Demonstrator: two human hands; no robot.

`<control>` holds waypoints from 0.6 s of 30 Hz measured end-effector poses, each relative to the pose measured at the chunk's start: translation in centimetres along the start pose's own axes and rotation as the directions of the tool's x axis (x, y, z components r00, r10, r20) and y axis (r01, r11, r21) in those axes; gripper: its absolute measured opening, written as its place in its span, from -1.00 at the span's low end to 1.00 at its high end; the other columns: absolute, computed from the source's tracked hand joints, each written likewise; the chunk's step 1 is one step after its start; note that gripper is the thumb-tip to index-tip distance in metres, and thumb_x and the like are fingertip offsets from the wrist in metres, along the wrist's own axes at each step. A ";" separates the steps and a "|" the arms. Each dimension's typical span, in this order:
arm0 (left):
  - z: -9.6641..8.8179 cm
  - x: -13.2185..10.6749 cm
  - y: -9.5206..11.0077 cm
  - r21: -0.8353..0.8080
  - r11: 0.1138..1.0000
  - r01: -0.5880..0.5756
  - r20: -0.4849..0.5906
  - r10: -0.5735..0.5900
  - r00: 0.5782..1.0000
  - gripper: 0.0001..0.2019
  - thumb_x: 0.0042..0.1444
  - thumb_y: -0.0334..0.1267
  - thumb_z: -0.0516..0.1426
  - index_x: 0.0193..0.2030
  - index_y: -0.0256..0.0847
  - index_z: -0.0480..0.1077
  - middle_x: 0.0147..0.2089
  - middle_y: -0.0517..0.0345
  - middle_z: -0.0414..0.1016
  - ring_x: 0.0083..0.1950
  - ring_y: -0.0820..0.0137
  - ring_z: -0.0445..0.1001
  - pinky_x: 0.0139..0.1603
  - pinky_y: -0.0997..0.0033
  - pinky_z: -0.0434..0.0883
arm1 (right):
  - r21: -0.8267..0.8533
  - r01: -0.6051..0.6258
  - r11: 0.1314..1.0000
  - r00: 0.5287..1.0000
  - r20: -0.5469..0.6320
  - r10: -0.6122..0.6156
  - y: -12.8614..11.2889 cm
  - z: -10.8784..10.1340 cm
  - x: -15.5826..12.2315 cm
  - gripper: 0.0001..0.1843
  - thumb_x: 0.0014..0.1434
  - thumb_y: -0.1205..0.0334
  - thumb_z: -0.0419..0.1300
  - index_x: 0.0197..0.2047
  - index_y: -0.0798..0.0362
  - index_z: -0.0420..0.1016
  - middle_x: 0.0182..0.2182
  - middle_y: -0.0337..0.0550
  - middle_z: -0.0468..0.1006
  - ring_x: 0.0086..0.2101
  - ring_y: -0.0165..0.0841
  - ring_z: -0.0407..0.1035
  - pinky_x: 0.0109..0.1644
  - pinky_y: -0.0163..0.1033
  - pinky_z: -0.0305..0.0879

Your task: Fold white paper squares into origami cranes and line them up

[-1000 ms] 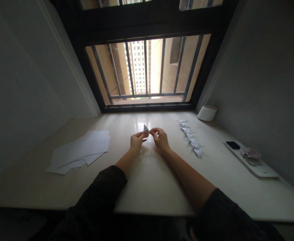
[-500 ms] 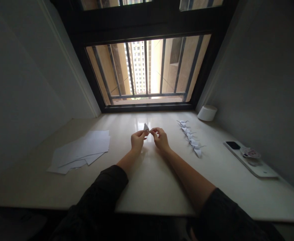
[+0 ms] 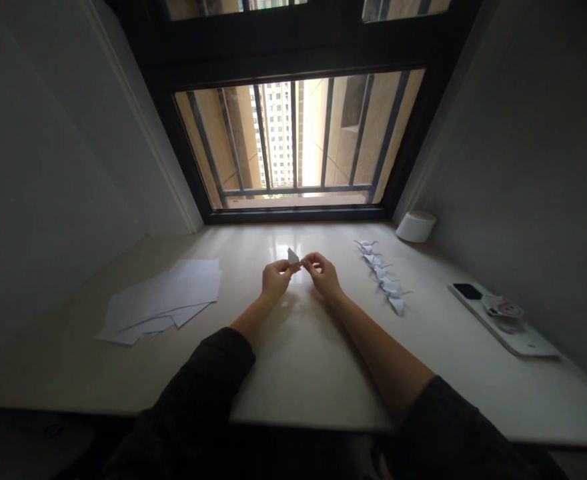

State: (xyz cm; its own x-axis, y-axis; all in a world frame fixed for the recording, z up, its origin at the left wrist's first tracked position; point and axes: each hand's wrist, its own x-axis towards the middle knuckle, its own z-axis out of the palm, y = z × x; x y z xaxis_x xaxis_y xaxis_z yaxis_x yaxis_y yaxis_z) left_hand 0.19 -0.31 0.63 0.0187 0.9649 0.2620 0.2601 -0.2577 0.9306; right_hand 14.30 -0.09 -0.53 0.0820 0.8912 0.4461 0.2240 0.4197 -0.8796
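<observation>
Between my hands, above the middle of the pale sill, is a small folded white paper piece (image 3: pixel 292 255) with a pointed flap standing up. My left hand (image 3: pixel 276 277) pinches it from the left. The fingertips of my right hand (image 3: pixel 322 273) are closed together at its right edge, on a thin part too small to make out clearly. To the right of my hands, several folded paper cranes (image 3: pixel 379 272) lie in a slanting row. A stack of white paper sheets (image 3: pixel 166 293) spreads out on the left.
A phone (image 3: pixel 503 320) with a round grip on its back lies at the right by the wall. A white cylindrical object (image 3: pixel 416 226) stands in the back right corner. The dark-framed window (image 3: pixel 298 215) closes off the far side; the sill's front edge (image 3: pixel 308 424) runs near my forearms.
The pinch of both hands stays almost the same. The raised paper flap has tilted slightly, and the whole view has shifted a little.
</observation>
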 end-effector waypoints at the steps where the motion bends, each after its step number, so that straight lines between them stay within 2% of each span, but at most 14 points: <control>1: 0.0 0.0 0.0 0.018 1.000 -0.013 -0.008 0.013 1.000 -0.70 -0.04 0.01 0.18 -0.38 -0.21 0.53 -0.38 0.10 0.58 -0.30 0.33 0.51 -0.31 0.43 0.35 | 0.009 -0.010 1.000 1.000 0.006 0.010 0.0 -0.1 0.0 -0.74 0.05 -0.02 0.14 -0.43 0.01 0.41 -0.41 -0.20 0.51 -0.33 -0.31 0.38 -0.22 -0.21 0.24; 7: -0.9 -0.1 0.0 0.273 0.961 -0.035 -0.105 0.066 0.992 -0.70 0.00 0.03 0.15 -0.35 -0.14 0.54 -0.32 0.12 0.58 -0.29 0.34 0.49 -0.27 0.42 0.32 | 0.066 -0.125 0.990 0.990 -0.056 0.129 0.0 -0.9 0.5 -0.56 0.04 -0.19 0.11 -0.41 0.03 0.52 -0.43 -0.14 0.55 -0.35 -0.28 0.41 -0.25 -0.21 0.22; 12: -1.1 -0.4 0.7 0.397 0.916 -0.052 -0.092 0.096 0.991 -0.73 0.01 0.05 0.15 -0.33 -0.06 0.55 -0.29 0.18 0.58 -0.31 0.37 0.46 -0.32 0.45 0.27 | 0.097 -0.186 0.978 0.980 -0.051 0.191 -0.1 -0.9 0.5 -0.49 0.02 -0.26 0.10 -0.47 0.04 0.55 -0.49 -0.13 0.55 -0.37 -0.28 0.42 -0.22 -0.20 0.21; 18: -1.1 -0.8 1.2 0.490 0.869 -0.066 -0.084 0.122 0.989 -0.72 0.04 0.05 0.12 -0.35 -0.06 0.54 -0.33 0.20 0.58 -0.36 0.40 0.44 -0.37 0.47 0.22 | 0.088 -0.189 0.978 0.980 -0.046 0.193 -0.2 -0.9 0.5 -0.50 0.01 -0.24 0.12 -0.50 0.04 0.55 -0.52 -0.13 0.55 -0.37 -0.27 0.41 -0.21 -0.20 0.20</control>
State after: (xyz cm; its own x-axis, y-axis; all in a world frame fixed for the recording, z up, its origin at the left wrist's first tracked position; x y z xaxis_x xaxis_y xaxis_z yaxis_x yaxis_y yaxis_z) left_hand -0.55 -1.40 1.82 -0.0304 0.9184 0.3944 0.6981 -0.2629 0.6660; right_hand 15.16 0.15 -0.02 0.1682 0.9467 0.2749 0.1184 0.2574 -0.9590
